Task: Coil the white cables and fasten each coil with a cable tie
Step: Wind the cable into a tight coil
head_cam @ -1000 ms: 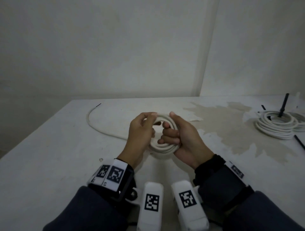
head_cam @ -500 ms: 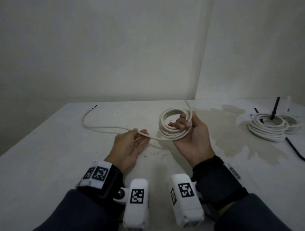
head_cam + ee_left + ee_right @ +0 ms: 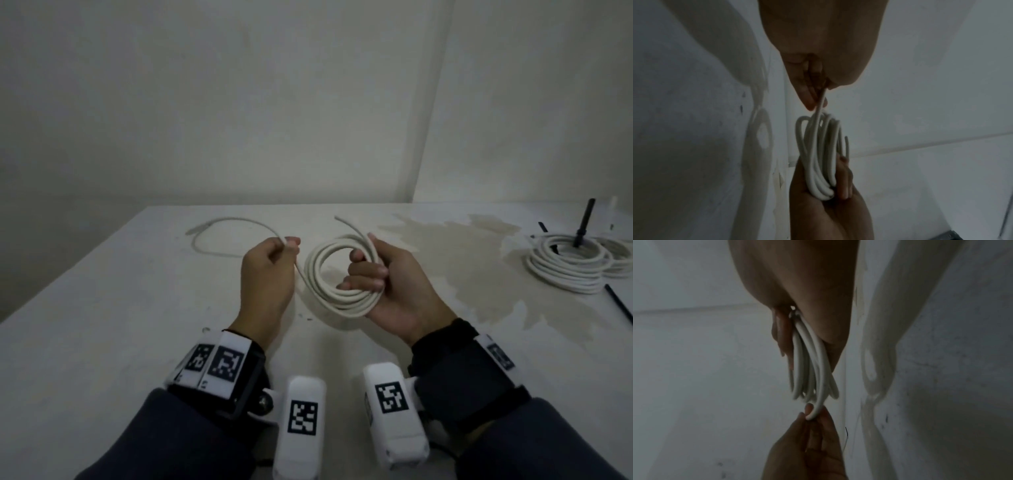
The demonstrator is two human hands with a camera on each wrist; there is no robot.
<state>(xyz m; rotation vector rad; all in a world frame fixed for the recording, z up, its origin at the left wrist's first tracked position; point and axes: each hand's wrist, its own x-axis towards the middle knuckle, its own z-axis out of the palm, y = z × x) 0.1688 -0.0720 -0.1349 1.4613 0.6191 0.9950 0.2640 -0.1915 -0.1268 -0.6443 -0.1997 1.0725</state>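
Right hand (image 3: 394,284): fingers curled through the white cable coil (image 3: 337,274), gripping its near-right side and holding it above the surface (image 3: 102,308).
Left hand (image 3: 269,274): pinches the loose cable strand (image 3: 226,222) just left of the coil, fingers closed on it.
Loose strand: runs from the coil through the left hand, then loops away across the surface toward the far left.
Finished coils (image 3: 565,263): lie at the far right of the surface, with black cable ties (image 3: 584,222) on and beside them.
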